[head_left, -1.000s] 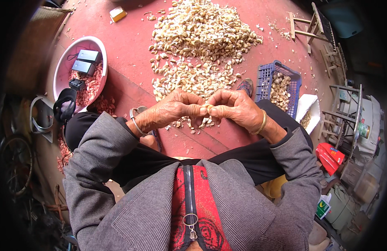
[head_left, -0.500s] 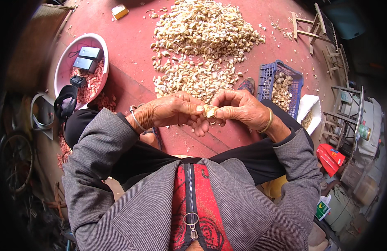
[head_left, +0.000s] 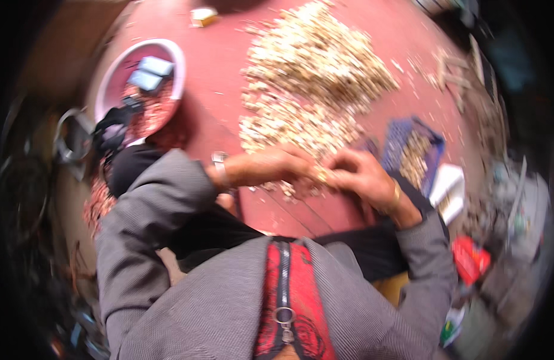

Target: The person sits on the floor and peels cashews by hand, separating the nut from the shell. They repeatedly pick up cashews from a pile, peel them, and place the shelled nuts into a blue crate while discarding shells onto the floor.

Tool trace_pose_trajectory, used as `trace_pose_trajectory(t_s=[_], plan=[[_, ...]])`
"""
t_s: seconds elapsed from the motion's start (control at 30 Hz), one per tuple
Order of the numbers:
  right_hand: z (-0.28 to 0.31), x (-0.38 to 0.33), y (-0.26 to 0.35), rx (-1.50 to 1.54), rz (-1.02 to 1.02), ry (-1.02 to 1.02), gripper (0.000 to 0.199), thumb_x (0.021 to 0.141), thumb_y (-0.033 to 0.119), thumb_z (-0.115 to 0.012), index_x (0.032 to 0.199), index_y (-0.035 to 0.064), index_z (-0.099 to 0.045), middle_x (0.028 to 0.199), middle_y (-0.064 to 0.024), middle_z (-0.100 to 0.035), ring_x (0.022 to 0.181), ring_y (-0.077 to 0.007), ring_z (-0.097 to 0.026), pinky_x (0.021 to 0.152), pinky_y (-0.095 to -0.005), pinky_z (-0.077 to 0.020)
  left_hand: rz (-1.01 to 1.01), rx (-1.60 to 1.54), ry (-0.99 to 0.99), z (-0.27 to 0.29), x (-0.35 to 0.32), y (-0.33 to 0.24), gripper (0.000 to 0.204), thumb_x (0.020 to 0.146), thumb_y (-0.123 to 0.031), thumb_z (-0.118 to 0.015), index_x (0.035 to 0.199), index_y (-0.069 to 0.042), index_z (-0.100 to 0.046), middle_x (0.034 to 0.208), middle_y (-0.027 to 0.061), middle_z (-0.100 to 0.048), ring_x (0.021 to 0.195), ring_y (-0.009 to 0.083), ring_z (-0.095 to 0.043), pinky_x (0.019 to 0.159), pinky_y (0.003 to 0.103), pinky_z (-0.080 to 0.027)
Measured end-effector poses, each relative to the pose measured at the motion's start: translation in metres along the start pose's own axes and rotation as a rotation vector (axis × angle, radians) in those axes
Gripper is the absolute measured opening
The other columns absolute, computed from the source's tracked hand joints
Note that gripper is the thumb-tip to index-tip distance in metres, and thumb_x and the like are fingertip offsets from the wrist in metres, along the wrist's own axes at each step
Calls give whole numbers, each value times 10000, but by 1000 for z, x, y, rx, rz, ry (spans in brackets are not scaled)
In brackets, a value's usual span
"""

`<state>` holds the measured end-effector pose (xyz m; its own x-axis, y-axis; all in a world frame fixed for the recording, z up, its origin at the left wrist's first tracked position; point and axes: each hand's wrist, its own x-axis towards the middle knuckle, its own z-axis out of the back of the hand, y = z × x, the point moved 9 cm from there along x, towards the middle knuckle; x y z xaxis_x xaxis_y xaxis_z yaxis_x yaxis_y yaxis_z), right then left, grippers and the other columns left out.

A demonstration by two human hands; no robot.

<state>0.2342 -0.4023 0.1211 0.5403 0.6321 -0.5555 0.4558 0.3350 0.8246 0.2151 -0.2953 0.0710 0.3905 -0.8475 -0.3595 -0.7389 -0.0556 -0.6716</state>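
Note:
A small pale yellow piece [head_left: 321, 176] is pinched where my two hands meet, in front of my lap. My left hand [head_left: 271, 165] reaches it from the left, closed at the fingertips but smeared by motion. From the other side my right hand [head_left: 364, 179] grips it between thumb and forefinger. Blur hides the piece's exact kind. Just beyond my hands, a large heap of cream-coloured, clove-like pieces [head_left: 316, 57] covers the red floor [head_left: 214, 78], thinning toward me.
On the left stands a pink basin [head_left: 180, 66] with reddish pieces and dark box-like devices [head_left: 150, 73]. A blue plastic basket [head_left: 397, 141] of brownish pieces sits by my right knee, beside a white bag [head_left: 449, 180]. Farther right lie a red packet [head_left: 469, 259] and a wooden stool [head_left: 449, 72].
The whole view has shifted and blurred, with the scene moving rightward. My hands stay together at the small piece, and my left fingers appear drawn closer over it.

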Motion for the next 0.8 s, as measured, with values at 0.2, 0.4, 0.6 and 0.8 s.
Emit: trace_pose_trajectory(t_s=[0.2,0.4,0.6,0.8], plan=[[-11,7,5,106,-24,-155,144,851,58,-675,948,-9,-593,792,-70,-626,664,-137,-587,632,-268,-493,-164,269,-35,-2,-2,-18,286,852,-288,-662,845,-8,-718,662,42,-628,641,106,-583,591,267,-446],[-1,11,3,307,67,-170,195,852,46,-668,994,-22,-552,799,-107,-616,685,-189,-615,638,-311,-536,-622,466,-39,0,12,-45,247,831,-200,-630,802,36,-700,706,71,-664,671,120,-618,585,301,-470],[-4,20,3,254,52,-185,184,843,26,-651,989,13,-540,754,-82,-604,631,-179,-594,590,-315,-528,-544,65,-253,42,1,-61,250,796,-191,-582,716,33,-657,572,86,-607,489,139,-595,447,273,-472],[-15,29,-12,62,-26,-81,167,859,26,-628,1014,-11,-579,764,-72,-621,633,-160,-604,610,-267,-490,-583,66,-350,52,-11,-75,230,771,-165,-596,654,21,-667,562,114,-616,432,182,-595,399,307,-483]])
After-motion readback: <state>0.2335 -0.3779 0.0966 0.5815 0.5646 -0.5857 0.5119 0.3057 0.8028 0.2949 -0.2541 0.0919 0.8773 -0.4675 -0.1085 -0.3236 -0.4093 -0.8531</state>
